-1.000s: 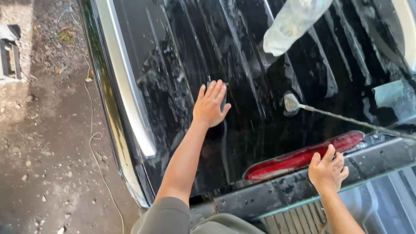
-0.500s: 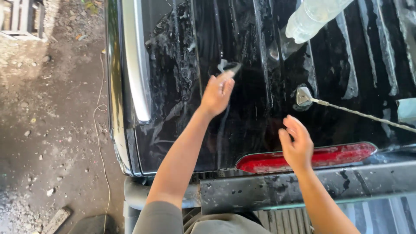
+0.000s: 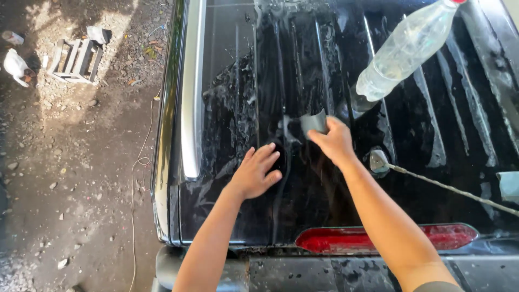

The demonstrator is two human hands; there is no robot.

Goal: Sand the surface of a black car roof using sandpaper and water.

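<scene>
Black ribbed car roof (image 3: 303,65), wet and streaked with foam, filled most of the view, sloping down to the red brake light (image 3: 386,238) at the rear edge. Bordered on the left side by a silver roof rail (image 3: 192,92), then the roof edge, then bare gravel ground (image 3: 70,178) with much free space. Plenty of open wet surface above and to the left of both hands; less room to the right, because of a clear plastic bottle (image 3: 405,51) lying tilted on the ribs and a thin antenna (image 3: 443,186) running from its round base toward the right border. On the ground far to the left, a small wooden crate (image 3: 75,59) and a thin cord (image 3: 138,178), both well apart from the car.

Left hand (image 3: 257,173) lay flat on the wet roof, fingers spread, released, holding nothing. Just beside it, a little higher, right hand (image 3: 335,141) with grip clenched around a small grey scraper (image 3: 313,123), pressed against the roof near the middle, between the left hand and the bottle. Scraper looked dark grey, flat, with its upper edge curved, partly covered by the fingers; foam streaks around it on the surface.
</scene>
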